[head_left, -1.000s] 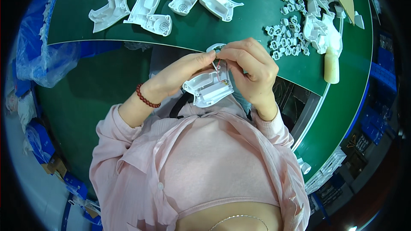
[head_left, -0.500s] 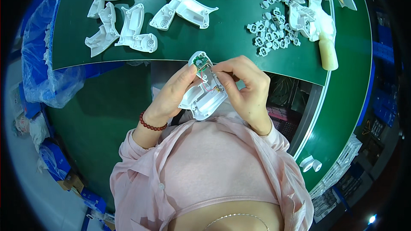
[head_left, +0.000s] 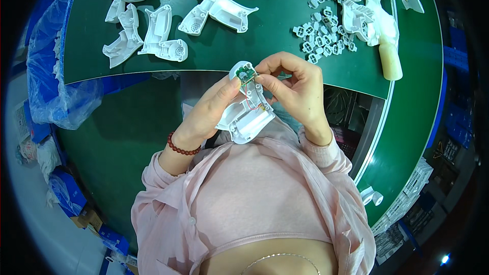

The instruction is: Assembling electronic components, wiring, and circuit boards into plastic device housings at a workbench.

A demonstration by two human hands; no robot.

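Observation:
My left hand [head_left: 208, 106] grips a white plastic housing half [head_left: 248, 126] over my lap, just off the near edge of the table. A small green circuit board [head_left: 245, 74] sits in the rounded upper end of the housing, with my left thumb beside it. A thin red wire [head_left: 247, 98] and a dark one run from the board down into the lower cavity. At the board's right edge, my right hand [head_left: 298, 87] pinches the dark wire between thumb and index finger. The other right fingers curl behind, partly hidden.
White housing halves [head_left: 218, 12] lie across the green table [head_left: 224, 56]. Several small white clips [head_left: 321, 38] are heaped at right, near a pale yellow cylindrical handle [head_left: 390, 62]. Clear plastic sheeting [head_left: 61, 97] hangs at left. Two white round parts [head_left: 371, 196] lie at lower right.
The housing has shifted slightly right and turned a little. My right hand has moved up and to the right, its fingertips now closer to the board's edge.

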